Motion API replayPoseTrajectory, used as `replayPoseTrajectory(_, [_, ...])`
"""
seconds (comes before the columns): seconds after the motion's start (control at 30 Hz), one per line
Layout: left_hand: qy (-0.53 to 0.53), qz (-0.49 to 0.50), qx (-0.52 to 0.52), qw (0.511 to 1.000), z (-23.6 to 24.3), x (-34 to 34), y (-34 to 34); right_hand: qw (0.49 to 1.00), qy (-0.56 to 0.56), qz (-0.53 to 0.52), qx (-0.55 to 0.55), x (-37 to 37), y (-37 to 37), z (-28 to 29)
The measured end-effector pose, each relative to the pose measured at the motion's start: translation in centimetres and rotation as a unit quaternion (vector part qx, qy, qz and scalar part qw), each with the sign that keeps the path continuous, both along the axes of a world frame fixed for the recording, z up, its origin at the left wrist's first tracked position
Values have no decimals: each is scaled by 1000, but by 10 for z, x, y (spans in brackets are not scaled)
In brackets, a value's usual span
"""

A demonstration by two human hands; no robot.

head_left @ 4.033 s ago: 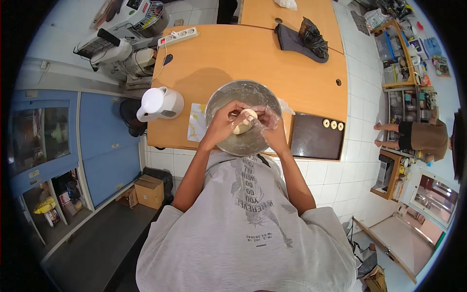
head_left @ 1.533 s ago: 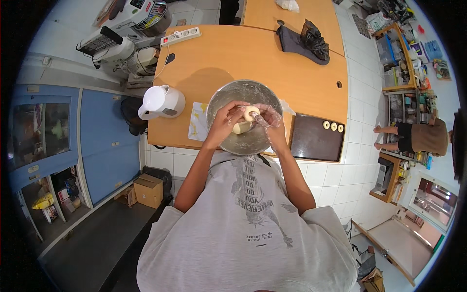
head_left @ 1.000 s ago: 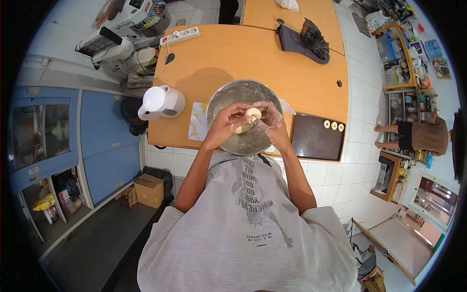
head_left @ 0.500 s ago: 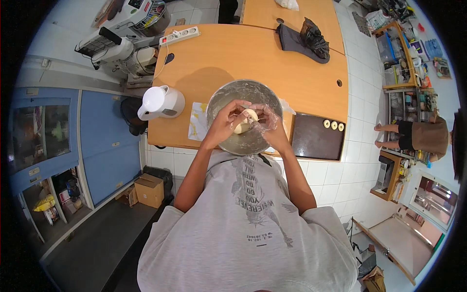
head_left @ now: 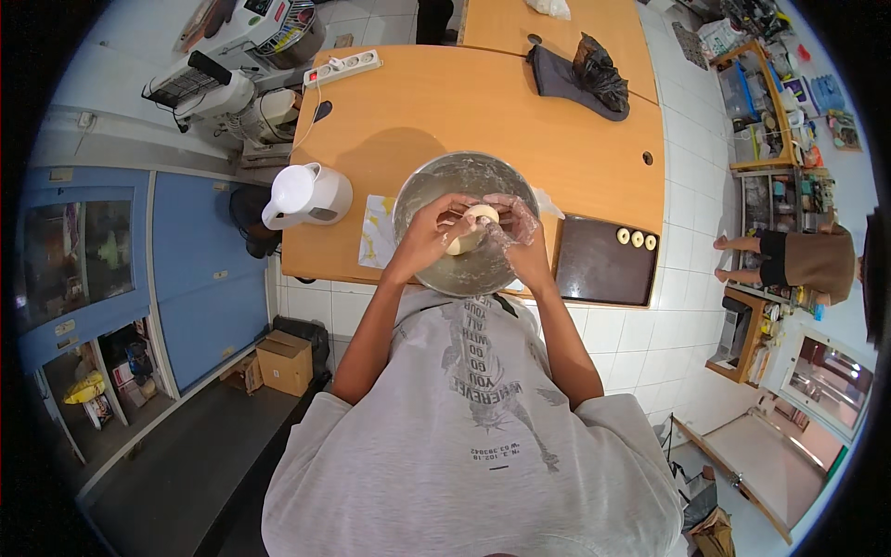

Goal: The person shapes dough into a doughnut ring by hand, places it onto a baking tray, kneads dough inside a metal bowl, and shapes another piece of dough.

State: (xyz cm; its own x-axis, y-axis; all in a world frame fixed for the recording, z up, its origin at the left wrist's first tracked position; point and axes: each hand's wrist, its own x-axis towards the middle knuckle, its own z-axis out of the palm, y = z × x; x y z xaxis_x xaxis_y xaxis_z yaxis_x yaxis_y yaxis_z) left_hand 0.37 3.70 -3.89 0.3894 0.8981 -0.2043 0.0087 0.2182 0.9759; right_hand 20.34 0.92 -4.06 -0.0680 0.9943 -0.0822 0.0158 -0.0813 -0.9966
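The wooden table [head_left: 520, 121] is occupied at its near edge by a steel bowl [head_left: 455, 174], flanked on the right by a dark tray [head_left: 599, 265]. Over the bowl, a dough ring [head_left: 482, 212] is held between the fingertips of the left hand [head_left: 431, 234] and right hand [head_left: 522, 234]; both are curled closed on it, from left and right. Beneath, a dough lump [head_left: 455, 247] is partly hidden. Three smaller rings [head_left: 637, 240] are lined up at the tray's far right.

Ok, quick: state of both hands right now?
Left hand: closed, holding one side of a pale dough ring.
Right hand: closed, holding the same ring's other side.
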Motion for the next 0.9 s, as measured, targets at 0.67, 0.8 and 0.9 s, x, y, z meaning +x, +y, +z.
replayPoseTrajectory(0.67, [-54,-14,-43,998,0,-3,1,999,15,8,-47,2,1,2])
replayPoseTrajectory(0.8, [-36,-22,-31,999,4,-4,3,1000,-3,-3,-28,0,2,-1])
replayPoseTrajectory(0.9, [-21,4,-25,999,5,-2,2,998,-46,17,-33,0,2,-3])
